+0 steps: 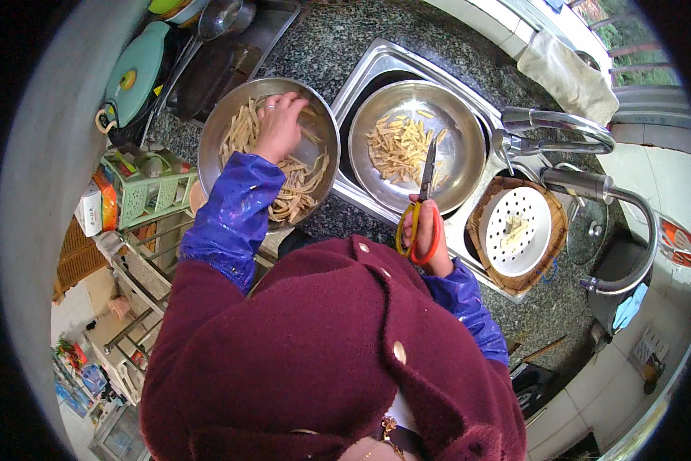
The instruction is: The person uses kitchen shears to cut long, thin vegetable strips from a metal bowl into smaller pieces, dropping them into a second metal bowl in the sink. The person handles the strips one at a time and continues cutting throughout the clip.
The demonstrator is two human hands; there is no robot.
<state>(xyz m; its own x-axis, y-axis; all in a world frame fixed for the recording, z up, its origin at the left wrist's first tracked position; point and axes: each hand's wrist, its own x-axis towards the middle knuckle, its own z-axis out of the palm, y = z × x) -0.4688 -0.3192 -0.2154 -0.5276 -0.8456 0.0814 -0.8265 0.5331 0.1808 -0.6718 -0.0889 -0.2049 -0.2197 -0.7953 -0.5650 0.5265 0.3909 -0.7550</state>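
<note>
My left hand (280, 128), with a ring on one finger, reaches into a steel bowl (332, 150) of long pale-brown strips (299, 187). Its fingertips point down and are partly hidden, so whether they pinch any strips is unclear. My right hand (429, 236) holds scissors (429, 170) by their red and yellow handles. The blades look closed and point into a second steel bowl (466, 173), above short cut pieces (400, 147) of the same kind. This second bowl sits over the left basin of the steel sink (374, 57).
Right of the bowl, a white perforated colander (538, 216) with pale pieces rests in a woven basket (557, 201). Chrome faucets (558, 129) reach over the sink area. A lidded pot (135, 75) and a green plastic basket (155, 187) stand left. A glass lid (590, 230) lies at right.
</note>
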